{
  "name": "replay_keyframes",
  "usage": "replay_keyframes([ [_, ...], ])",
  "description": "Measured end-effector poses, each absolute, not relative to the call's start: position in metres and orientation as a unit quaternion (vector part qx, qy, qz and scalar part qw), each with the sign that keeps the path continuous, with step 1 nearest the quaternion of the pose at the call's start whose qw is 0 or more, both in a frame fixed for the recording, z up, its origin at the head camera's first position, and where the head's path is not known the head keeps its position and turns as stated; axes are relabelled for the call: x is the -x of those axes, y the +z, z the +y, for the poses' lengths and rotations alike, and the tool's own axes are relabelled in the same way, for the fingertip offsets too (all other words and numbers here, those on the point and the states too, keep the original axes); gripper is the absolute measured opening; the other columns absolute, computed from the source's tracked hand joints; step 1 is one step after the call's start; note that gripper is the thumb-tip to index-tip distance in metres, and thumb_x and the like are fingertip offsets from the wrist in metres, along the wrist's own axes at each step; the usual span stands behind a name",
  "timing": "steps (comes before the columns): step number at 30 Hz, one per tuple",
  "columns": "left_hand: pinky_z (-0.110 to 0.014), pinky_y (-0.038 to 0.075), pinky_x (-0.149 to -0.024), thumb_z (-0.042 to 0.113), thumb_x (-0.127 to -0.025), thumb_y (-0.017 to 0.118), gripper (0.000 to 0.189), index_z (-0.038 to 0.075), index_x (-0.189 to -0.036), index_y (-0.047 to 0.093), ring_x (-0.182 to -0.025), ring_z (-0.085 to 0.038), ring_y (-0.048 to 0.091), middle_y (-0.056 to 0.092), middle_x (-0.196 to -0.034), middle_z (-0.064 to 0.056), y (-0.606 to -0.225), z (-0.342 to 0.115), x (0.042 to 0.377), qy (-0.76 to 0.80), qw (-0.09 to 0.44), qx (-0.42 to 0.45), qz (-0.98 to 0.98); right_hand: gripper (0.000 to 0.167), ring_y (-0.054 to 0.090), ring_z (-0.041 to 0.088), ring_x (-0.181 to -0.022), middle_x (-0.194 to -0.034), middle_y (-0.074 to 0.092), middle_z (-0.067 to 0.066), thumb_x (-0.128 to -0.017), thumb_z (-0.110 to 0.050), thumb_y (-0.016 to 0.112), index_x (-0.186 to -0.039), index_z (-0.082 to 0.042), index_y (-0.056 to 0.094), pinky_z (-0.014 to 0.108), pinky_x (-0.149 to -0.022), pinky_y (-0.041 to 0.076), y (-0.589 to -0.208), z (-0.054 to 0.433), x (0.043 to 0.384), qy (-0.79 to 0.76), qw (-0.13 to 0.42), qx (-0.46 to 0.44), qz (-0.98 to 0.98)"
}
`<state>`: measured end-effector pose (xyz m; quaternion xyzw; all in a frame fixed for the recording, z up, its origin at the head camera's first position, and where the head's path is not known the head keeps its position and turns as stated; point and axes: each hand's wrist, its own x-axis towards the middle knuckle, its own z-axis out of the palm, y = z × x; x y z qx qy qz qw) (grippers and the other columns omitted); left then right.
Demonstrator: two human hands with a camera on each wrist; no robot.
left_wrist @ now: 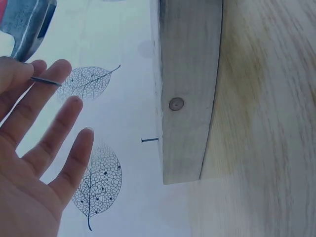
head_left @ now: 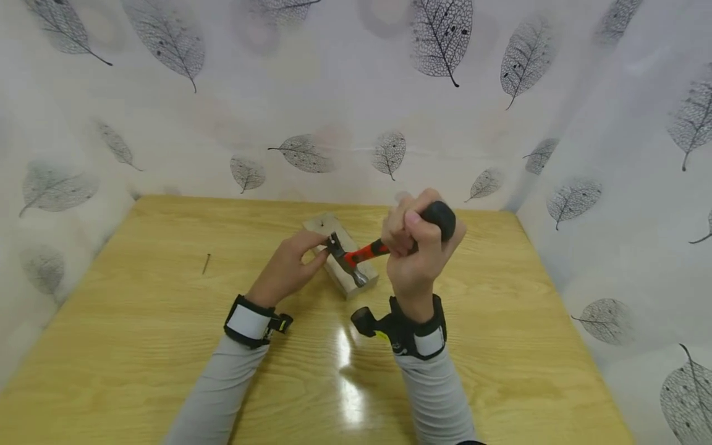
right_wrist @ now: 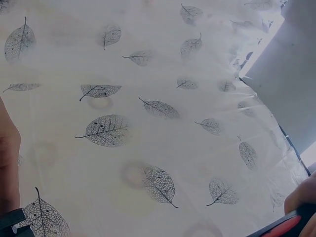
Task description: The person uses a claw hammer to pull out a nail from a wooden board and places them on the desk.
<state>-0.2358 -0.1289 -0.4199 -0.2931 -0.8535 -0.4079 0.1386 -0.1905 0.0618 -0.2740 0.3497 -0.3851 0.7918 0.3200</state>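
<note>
In the head view, my right hand (head_left: 419, 241) grips a claw hammer (head_left: 367, 252) by its black and red handle, the head held over a wooden block (head_left: 361, 272). My left hand (head_left: 289, 266) is by the block, close to the hammer head. The left wrist view shows its thumb and index finger pinching a thin nail (left_wrist: 47, 81), the other fingers spread, with the steel hammer head (left_wrist: 30, 24) just above. A second nail (left_wrist: 149, 140) sticks out of the block near one end. Part of the red and black handle (right_wrist: 284, 228) shows in the right wrist view.
Another nail (head_left: 206, 264) lies on the wooden table (head_left: 139, 346), left of my left hand. A pale curtain (head_left: 334, 74) printed with leaves surrounds the table at the back and sides. Each wrist wears a strapped camera (head_left: 364, 321).
</note>
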Motion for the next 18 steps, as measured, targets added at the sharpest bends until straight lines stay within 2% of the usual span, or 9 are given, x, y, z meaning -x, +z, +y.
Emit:
replay_keyframes([
  [4,-0.043,0.053,-0.097,0.004,-0.093,0.07,0.017,0.005,-0.11,0.076,-0.107,-0.025,0.065,0.074,-0.111,-0.008,-0.4206,-0.1292,0.2388,-0.411,0.154,0.297,-0.848,0.027,0.016,0.006,-0.039,-0.051,0.024,-0.002,-0.084,-0.003,0.046,-0.063,-0.001,0.031,0.019,-0.034,0.016,-0.274,0.0642,0.1918,0.79,0.315,-0.348,-0.393],
  [10,-0.049,0.046,-0.108,0.003,-0.091,0.073,0.01,0.006,-0.099,0.077,-0.098,-0.024,0.064,0.075,-0.099,-0.005,-0.4203,-0.1347,0.239,-0.397,0.18,0.302,-0.848,0.023,0.019,0.006,-0.039,-0.051,0.025,-0.001,-0.081,-0.002,0.045,-0.062,-0.002,0.033,0.019,-0.033,0.017,-0.2747,0.0612,0.191,0.786,0.309,-0.353,-0.402],
  [16,-0.043,0.054,-0.093,0.005,-0.093,0.072,0.015,0.008,-0.106,0.078,-0.101,-0.024,0.067,0.076,-0.105,-0.006,-0.417,-0.1334,0.2391,-0.401,0.227,0.287,-0.84,0.023,0.019,0.006,-0.038,-0.051,0.026,-0.001,-0.081,-0.002,0.045,-0.062,-0.002,0.033,0.02,-0.032,0.017,-0.2746,0.0634,0.1916,0.786,0.304,-0.348,-0.411],
  [18,-0.042,0.054,-0.092,0.006,-0.094,0.072,0.016,0.008,-0.108,0.078,-0.103,-0.025,0.067,0.076,-0.107,-0.007,-0.4152,-0.1336,0.2402,-0.408,0.241,0.28,-0.835,0.022,0.02,0.006,-0.037,-0.05,0.026,-0.001,-0.081,-0.002,0.045,-0.062,-0.002,0.033,0.02,-0.032,0.017,-0.2741,0.0643,0.1925,0.784,0.304,-0.344,-0.418],
])
